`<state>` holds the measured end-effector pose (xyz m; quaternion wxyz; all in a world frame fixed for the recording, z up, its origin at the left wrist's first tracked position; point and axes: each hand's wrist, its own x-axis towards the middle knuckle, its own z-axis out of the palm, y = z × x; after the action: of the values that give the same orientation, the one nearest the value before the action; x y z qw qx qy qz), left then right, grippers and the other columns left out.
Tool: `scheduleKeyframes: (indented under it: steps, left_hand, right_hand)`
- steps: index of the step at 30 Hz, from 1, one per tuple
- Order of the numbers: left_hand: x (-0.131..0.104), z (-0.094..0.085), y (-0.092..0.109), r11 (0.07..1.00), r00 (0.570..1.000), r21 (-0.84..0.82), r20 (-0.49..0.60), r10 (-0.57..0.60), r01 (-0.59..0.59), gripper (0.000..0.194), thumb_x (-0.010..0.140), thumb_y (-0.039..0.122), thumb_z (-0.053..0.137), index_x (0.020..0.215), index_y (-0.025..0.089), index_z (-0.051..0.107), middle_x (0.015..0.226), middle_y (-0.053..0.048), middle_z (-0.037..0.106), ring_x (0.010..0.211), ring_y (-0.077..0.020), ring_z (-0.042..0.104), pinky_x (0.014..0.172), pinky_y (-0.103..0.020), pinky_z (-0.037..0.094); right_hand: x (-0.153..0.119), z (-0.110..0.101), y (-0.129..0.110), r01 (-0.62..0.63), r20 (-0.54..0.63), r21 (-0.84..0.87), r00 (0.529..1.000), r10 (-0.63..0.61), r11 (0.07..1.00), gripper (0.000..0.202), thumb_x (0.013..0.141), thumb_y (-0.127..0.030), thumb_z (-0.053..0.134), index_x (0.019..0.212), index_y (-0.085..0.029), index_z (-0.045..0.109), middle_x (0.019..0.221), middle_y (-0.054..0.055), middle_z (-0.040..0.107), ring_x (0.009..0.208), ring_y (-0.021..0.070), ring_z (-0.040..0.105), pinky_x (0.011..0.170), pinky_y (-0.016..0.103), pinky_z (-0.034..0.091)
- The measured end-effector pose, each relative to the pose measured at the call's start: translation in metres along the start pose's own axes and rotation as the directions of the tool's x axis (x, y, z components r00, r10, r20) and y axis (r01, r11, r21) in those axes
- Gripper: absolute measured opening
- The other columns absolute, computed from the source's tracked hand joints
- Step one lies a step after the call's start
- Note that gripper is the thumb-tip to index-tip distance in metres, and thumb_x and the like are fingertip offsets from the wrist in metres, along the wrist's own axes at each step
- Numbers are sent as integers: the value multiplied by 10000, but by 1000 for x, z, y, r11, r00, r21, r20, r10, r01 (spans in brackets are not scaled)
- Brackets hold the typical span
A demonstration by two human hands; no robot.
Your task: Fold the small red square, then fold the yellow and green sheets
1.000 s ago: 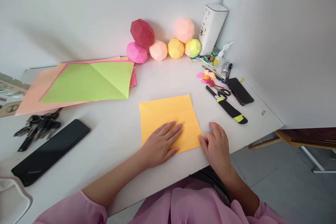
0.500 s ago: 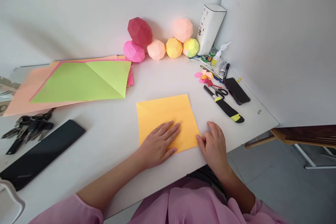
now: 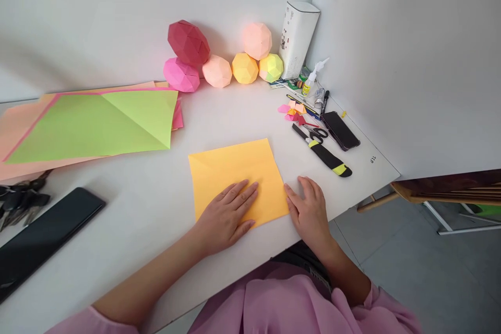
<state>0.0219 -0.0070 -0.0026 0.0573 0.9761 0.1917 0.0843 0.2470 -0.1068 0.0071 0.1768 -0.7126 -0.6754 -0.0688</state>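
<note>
A yellow-orange sheet of paper (image 3: 230, 167) lies flat on the white table (image 3: 230, 117), with a faint crease near its upper left corner. My left hand (image 3: 224, 214) rests on it palm down, fingers stretched out, covering part of its lower half. At the sheet's right edge is my right hand (image 3: 310, 214); its thumb touches that edge and its fingers are apart, grasping nothing. A black box cutter with lime-yellow parts (image 3: 326, 156) lies beyond my right hand.
Green paper (image 3: 94, 120) tops a stack at the left. A long black device (image 3: 50, 240) and keys (image 3: 23, 198) lie nearer. Faceted paper balls (image 3: 188, 42) line the wall. Scissors (image 3: 318, 134), a phone (image 3: 341, 130) and a glue bottle (image 3: 309, 83) sit at the right.
My right thumb has moved slightly up along the sheet's right edge. My left hand stays flat on the paper. The whole view has shifted, so things appear farther left.
</note>
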Motion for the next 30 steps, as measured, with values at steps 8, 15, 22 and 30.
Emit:
scheduleKeyframes:
  steps: [8,15,22,30]
  left_hand:
    - [-1,0,0,1000,1000,17,-2,4,-4,658,976,477,320,1513,158,114,1544,-44,239,1417,-284,219,1131,-430,254]
    - [0,0,1,1000,1000,12,-22,7,-7,650,978,466,319,1513,159,114,1540,-51,253,1415,-281,231,1127,-427,268]
    - [0,1,0,1000,999,15,-32,12,-12,656,977,459,332,1513,153,109,1540,-55,254,1417,-283,222,1123,-431,274]
    - [0,1,0,999,999,24,-41,22,-21,656,975,460,337,1512,157,113,1535,-57,268,1412,-278,241,1116,-424,297]
  right_hand:
    - [-3,-4,7,1,53,85,999,-6,996,337,941,-209,405,1198,-188,622,1324,155,471,1254,322,386,1017,552,384]
    - [-8,-6,15,-4,88,208,996,-14,978,332,976,-245,335,1168,-175,597,1339,122,498,1309,271,373,1096,543,310]
    - [-7,-6,10,-23,80,188,997,9,982,331,970,-323,361,1146,-147,580,1335,141,500,1315,277,369,1107,526,293]
    - [-6,0,1,1,81,1,997,-1,1000,541,890,-495,478,1260,-102,504,1354,193,465,1304,339,361,1083,554,304]
